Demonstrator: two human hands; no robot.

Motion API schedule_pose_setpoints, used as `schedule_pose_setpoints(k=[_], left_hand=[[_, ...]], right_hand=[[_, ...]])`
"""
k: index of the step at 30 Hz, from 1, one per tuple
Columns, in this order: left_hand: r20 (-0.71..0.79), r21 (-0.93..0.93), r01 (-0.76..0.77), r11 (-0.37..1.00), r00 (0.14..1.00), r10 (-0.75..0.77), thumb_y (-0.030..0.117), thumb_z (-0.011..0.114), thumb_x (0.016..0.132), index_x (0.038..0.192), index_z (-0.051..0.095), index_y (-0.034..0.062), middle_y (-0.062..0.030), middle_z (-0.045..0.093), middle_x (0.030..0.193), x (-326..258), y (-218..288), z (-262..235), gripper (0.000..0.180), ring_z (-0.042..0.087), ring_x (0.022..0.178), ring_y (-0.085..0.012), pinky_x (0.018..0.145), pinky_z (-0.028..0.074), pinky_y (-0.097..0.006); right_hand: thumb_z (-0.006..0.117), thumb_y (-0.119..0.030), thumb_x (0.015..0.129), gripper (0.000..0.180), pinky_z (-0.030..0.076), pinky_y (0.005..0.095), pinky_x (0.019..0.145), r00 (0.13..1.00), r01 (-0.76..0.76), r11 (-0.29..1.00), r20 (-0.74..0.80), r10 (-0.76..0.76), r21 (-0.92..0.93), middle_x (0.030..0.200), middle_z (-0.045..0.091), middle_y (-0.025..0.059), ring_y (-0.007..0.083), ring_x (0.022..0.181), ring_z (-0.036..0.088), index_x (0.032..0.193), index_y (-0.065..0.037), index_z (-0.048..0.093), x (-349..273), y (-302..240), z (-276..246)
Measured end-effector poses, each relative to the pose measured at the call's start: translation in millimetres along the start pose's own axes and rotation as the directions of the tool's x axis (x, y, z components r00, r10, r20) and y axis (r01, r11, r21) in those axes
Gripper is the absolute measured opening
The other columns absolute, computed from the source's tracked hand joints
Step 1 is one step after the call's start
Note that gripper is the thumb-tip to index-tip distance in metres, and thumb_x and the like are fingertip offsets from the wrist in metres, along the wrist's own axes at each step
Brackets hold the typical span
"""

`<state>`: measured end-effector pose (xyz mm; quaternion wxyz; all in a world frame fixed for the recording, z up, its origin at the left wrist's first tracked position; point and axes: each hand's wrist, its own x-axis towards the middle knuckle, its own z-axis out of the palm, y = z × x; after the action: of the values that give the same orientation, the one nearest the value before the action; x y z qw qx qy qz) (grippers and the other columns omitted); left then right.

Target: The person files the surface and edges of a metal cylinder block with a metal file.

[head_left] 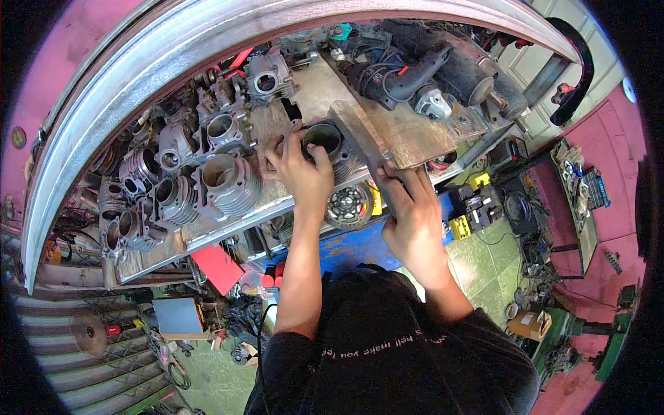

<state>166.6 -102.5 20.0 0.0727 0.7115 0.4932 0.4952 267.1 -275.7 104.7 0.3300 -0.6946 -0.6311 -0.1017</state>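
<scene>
My left hand (pixel 302 169) grips a dark engine cylinder (pixel 344 151) at the front of a wooden shelf. Its thumb and a finger rest at the rim of the round bore, and the other fingers curl beside the casting. In my right hand (pixel 415 214) is the near end of a long, flat, grey-brown bar (pixel 361 138). This bar slants away to the left, its far end close to the cylinder's right side. Whether the two touch, I cannot tell. Finned cylinders, among them a large light-grey one (pixel 232 183), stand left of my left hand.
Several metal engine castings crowd the left of the shelf (pixel 325 86). A black power drill (pixel 387 79) and a dark cylindrical canister (pixel 470 76) lie at the back right. A curved metal frame (pixel 173 52) arches over the shelf. Under the shelf's front edge sits a round slotted disc (pixel 349 205).
</scene>
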Motion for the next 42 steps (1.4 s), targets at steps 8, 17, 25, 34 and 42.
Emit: schedule_pose_setpoints(k=[8, 17, 25, 34, 42], left_hand=[[0.042, -0.027, -0.016, 1.0, 0.999, 0.017, 0.017, 0.061, 0.088, 0.125, 0.075, 0.0105, -0.0101, 0.076, 0.129, 2, 2, 3, 0.039, 0.051, 0.134, -0.0385, 0.115, 0.022, -0.063], [0.022, -0.047, 0.025, 0.999, 0.999, -0.024, 0.018, 0.062, 0.089, 0.124, 0.075, 0.0105, -0.0088, 0.075, 0.132, -1, 0, 2, 0.039, 0.052, 0.133, -0.0384, 0.115, 0.023, -0.063], [-0.009, -0.208, -0.046, 0.977, 0.999, 0.045, 0.015, 0.064, 0.086, 0.115, 0.075, 0.0073, -0.009, 0.074, 0.138, 1, -2, 9, 0.032, 0.053, 0.13, -0.0425, 0.111, 0.024, -0.071], [0.001, -0.114, -0.017, 0.993, 1.0, 0.017, 0.022, 0.062, 0.09, 0.118, 0.076, 0.0098, -0.0069, 0.076, 0.131, -1, -6, 4, 0.033, 0.052, 0.133, -0.0416, 0.114, 0.021, -0.072], [0.01, -0.155, 0.019, 0.988, 1.0, -0.017, 0.02, 0.062, 0.09, 0.116, 0.075, 0.0098, -0.005, 0.074, 0.137, -3, -8, 7, 0.031, 0.052, 0.132, -0.0391, 0.115, 0.018, -0.071]], right_hand=[[0.067, 0.007, 0.074, 0.052, 0.055, 0.0479, 0.097, 0.994, -0.032, 0.999, -0.104, 0.031, -0.004, 0.119, 0.067, 0.0203, 0.041, 0.114, 0.064, 0.126, 0.002, 0.07, 76, 34, 61], [0.066, 0.006, 0.077, 0.046, 0.055, 0.0451, 0.093, 0.998, 0.036, 0.997, -0.053, -0.04, -0.075, 0.118, 0.069, 0.0176, 0.0363, 0.107, 0.066, 0.123, 0.003, 0.071, -14, -10, 12], [0.068, 0.007, 0.073, 0.045, 0.055, 0.0494, 0.096, 0.984, 0.068, 0.996, -0.162, -0.077, -0.063, 0.114, 0.069, 0.0189, 0.0409, 0.109, 0.067, 0.117, 0.002, 0.073, 78, 26, 68], [0.068, 0.01, 0.07, 0.057, 0.054, 0.0495, 0.098, 0.96, -0.104, 0.992, -0.254, 0.118, 0.068, 0.12, 0.07, 0.0177, 0.0405, 0.112, 0.068, 0.125, -0.001, 0.073, 15, 1, 76], [0.064, 0.013, 0.071, 0.062, 0.056, 0.0449, 0.092, 0.98, -0.158, 0.984, -0.138, 0.146, -0.079, 0.124, 0.069, 0.0202, 0.0388, 0.103, 0.069, 0.131, 0.002, 0.071, -53, -48, 28]])
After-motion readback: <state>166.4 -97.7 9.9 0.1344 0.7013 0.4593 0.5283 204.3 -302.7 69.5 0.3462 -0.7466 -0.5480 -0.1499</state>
